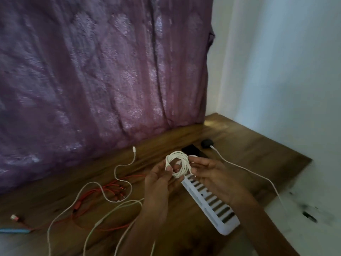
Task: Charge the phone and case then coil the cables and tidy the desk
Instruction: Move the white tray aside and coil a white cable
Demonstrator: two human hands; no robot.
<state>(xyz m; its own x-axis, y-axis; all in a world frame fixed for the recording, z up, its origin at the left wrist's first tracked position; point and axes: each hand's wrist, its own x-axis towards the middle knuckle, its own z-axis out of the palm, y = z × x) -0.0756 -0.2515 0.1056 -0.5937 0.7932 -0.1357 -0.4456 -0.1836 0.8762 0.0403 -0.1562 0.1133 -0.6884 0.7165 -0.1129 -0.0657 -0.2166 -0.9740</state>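
Above the wooden desk (239, 145) both my hands hold a small white cable coil (177, 164). My left hand (158, 179) grips its lower left side, and my right hand (208, 172) pinches its right edge. Behind the coil lies a dark phone (193, 151). A small black case (207, 143) sits further back with a white cable (258, 177) plugged into it, running off to the right. Loose white cables (118, 169) and a red cable (96, 202) sprawl on the desk to the left.
A white slotted tray (208, 206) lies lengthwise on the desk under my right forearm. A purple curtain (103, 71) hangs along the back edge and a white wall (286, 71) closes the right side. A blue object (13, 230) sits at the far left.
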